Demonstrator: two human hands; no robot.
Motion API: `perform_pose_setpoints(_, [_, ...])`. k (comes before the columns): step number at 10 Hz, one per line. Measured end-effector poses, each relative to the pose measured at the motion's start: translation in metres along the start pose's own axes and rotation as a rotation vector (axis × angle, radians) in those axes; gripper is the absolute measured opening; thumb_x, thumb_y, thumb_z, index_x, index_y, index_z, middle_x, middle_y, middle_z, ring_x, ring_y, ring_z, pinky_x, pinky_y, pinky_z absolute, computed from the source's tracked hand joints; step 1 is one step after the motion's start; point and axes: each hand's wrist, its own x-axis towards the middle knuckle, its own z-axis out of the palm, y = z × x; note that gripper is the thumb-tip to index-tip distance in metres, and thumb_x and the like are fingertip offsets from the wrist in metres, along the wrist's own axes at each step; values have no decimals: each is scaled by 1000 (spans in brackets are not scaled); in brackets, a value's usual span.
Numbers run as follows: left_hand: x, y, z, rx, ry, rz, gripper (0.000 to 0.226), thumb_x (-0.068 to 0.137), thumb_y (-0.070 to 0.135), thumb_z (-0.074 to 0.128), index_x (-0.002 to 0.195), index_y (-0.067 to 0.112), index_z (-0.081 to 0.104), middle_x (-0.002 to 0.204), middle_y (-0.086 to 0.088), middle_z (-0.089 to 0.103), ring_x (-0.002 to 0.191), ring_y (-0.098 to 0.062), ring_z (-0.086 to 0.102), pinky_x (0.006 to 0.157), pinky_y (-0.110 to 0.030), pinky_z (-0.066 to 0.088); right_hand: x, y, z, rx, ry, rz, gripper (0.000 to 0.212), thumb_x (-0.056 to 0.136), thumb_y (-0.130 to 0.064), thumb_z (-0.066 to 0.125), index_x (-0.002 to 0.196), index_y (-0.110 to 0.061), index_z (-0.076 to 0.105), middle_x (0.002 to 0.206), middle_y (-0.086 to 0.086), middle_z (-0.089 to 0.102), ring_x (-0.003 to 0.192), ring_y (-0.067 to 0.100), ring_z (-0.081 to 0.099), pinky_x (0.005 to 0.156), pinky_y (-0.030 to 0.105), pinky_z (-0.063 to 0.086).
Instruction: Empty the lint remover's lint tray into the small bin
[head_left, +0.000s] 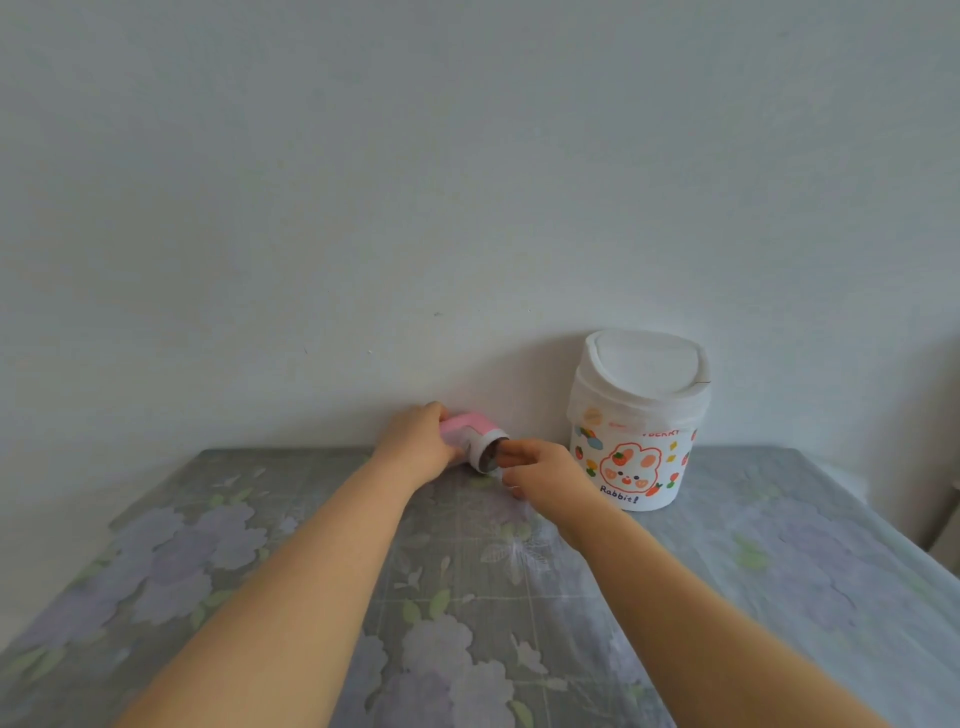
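The lint remover, pink with a white round head, sits just above the far edge of the table, close to the wall. The left hand is wrapped around its pink body from the 9 o'clock side, closed on it. The right hand meets the head from 3 o'clock, its fingertips pinched at or against the white end; whether they already hold the tray or only touch it I cannot tell, since the tray itself is not clearly separable from the head in this view.

The bin stands at 3 o'clock of the remover, just beyond the right hand, on the table against the wall. Its swing lid is shut.

The step in hand looks like freeing the tray. To do it well, the left hand should hold the body steady while the right pulls or twists straight off, not at an angle, so the lint does not spill on the cloth. Keeping the open side upward on the short trip to the bin, then pushing the lid in with the tray's edge, would likely keep fluff contained.
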Motion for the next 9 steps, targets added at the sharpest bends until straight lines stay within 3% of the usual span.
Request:
perform_pose_setpoints(1, [-1,-3,-3,231,55,28,50,82,41,62,130,32,52,125,-11,52,117,-32,43,94,-38,40,-1,-1,-2,-12,28,-5,48,89,-1,54,135,-12,57,115,3,65,107,24,62,99,43,51])
perform_pose_setpoints(2, [-2,-4,-1,241,77,53,44,85,34,60,128,34,54,121,-9,48,116,-30,36,92,-37,38,-4,-3,-1,-57,6,-31,52,90,-4,53,141,-16,50,136,5,59,122,24,55,101,36,45])
perform_pose_setpoints(3, [-4,-2,3,189,126,76,42,87,23,59,129,26,53,121,-10,49,115,-30,37,92,-36,39,-6,-6,1,-94,-36,-56,52,90,-3,50,140,-18,52,138,3,58,120,18,52,92,28,37])
perform_pose_setpoints(4, [-5,-5,6,127,188,64,35,87,17,61,120,9,51,122,-13,53,115,-30,41,91,-38,41,-6,-6,2,-115,-23,-68,49,91,-7,51,138,-19,54,136,2,61,116,20,56,88,28,40])
perform_pose_setpoints(5, [-6,-8,4,84,201,71,31,86,14,62,114,6,51,118,-14,54,113,-30,43,88,-39,42,-6,-4,3,-130,-25,-76,47,90,-9,52,136,-20,56,131,1,63,105,21,60,85,32,47])
perform_pose_setpoints(6, [-6,-8,2,52,201,65,31,87,14,61,116,7,53,120,-13,54,115,-29,44,90,-37,42,-2,-2,3,-112,-24,-56,49,90,-10,55,139,-17,53,133,3,61,107,19,58,85,30,46])
perform_pose_setpoints(7, [-7,-3,-5,-29,217,35,33,88,15,56,120,9,54,123,-14,53,117,-31,46,93,-38,41,1,-5,-1,-66,17,-43,46,89,-8,59,135,-14,56,127,6,64,110,23,61,95,36,50])
perform_pose_setpoints(8, [-8,10,-15,-171,282,30,25,89,18,55,112,12,61,121,-11,59,111,-29,53,91,-36,44,1,-13,-9,-9,73,-62,34,90,-13,60,124,-11,64,116,8,69,105,26,64,99,45,51])
perform_pose_setpoints(9, [-9,25,-23,-409,232,-9,18,89,28,56,92,14,67,102,-7,70,94,-27,63,81,-34,47,-3,-24,-19,33,122,-76,21,93,-26,61,96,-8,73,100,14,73,87,26,65,93,50,54])
